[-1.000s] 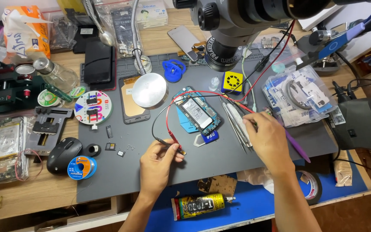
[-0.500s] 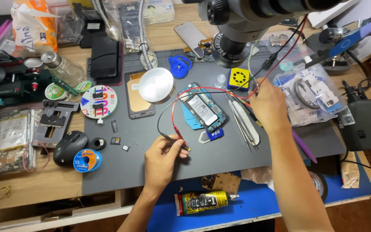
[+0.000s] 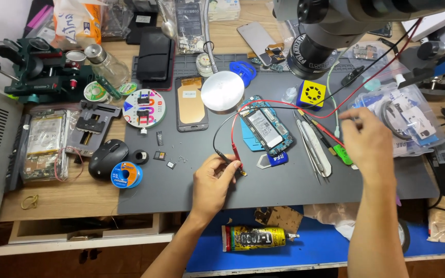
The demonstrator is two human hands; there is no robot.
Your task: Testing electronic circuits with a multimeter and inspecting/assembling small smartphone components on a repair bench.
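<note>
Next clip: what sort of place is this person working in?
Most likely a phone repair bench. An opened phone lies on a grey work mat under a microscope, and the left hand pinches red and black test probes.

Operator's body in view: two bare forearms and hands, nothing else.

Left hand point(image 3: 213, 181) and right hand point(image 3: 371, 140) both ungloved. No sleeve shows on either arm up to the frame's bottom edge; forearms are bare from wrist down. No watch, ring, band or strap visible on either wrist or on the fingers that show. Nails short, unpainted as far as can be seen. Left forearm looks slimmer in frame, right one wider and closer to the camera.
</note>
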